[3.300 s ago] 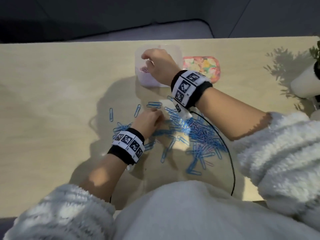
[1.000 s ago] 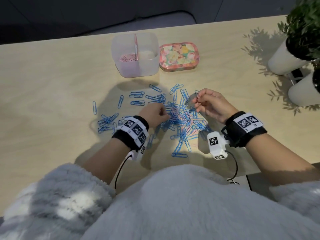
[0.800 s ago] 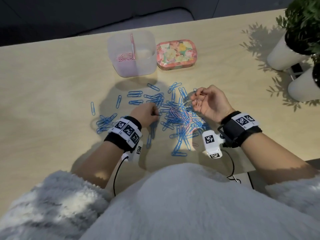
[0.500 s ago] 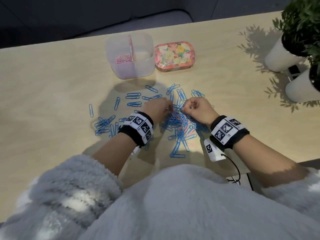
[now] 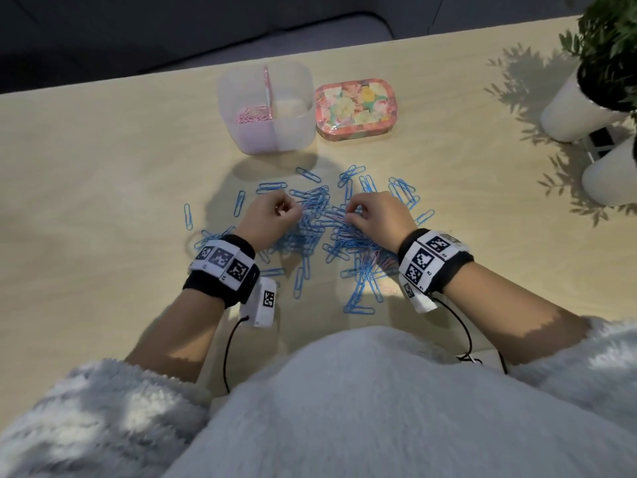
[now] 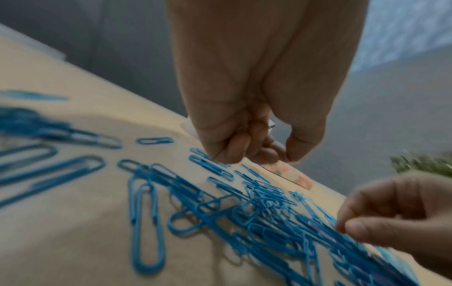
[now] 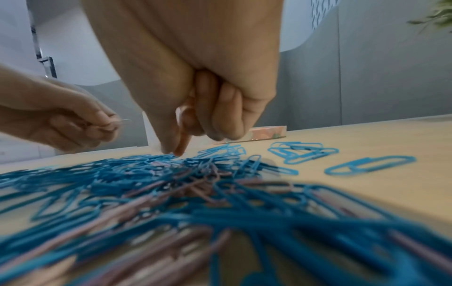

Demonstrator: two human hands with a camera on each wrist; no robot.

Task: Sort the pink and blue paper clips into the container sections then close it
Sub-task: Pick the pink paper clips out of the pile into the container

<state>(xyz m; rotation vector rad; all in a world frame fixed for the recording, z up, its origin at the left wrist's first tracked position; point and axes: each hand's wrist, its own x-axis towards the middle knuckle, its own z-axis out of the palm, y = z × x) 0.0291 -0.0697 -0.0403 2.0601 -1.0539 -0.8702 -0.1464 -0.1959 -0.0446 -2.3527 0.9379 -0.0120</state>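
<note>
**Both hands down in the clip pile**

Compared with half a second earlier, the hands sit a little farther apart. The left hand [image 5: 272, 219] has drawn back to the left edge of the heap, and the right hand [image 5: 375, 215] stays on its upper right part. A second ago the right hand was lifted, palm up, with pink clips in it; now it is knuckles-up on the pile. The container and lid have not shifted on the tabletop [image 5: 103, 167].

Left hand: fingers curled in, pinching a small clip whose tip shows at the fingertips in the right wrist view; its colour cannot be told. Right hand: outer fingers folded, thumb and forefinger pressed together, tips touching the clips; whether they grip one cannot be told.

Counts:
- One clear container [image 5: 293, 132], two sections split by a pink divider. Left section holds a small heap of pink paper clips [image 5: 253, 115]; too tangled to count. Right section shows no clips.
- One floral lid [image 5: 356, 108], lying just right of the container, off it.
- Blue paper clips [image 5: 310, 232]: many dozens, heaped between and under the hands, with loose ones to the left and beyond.
- A few pink clips mixed in the heap [image 5: 377, 262], near the right wrist.
- Two white plant pots [image 5: 572, 115] at the far right.
</note>
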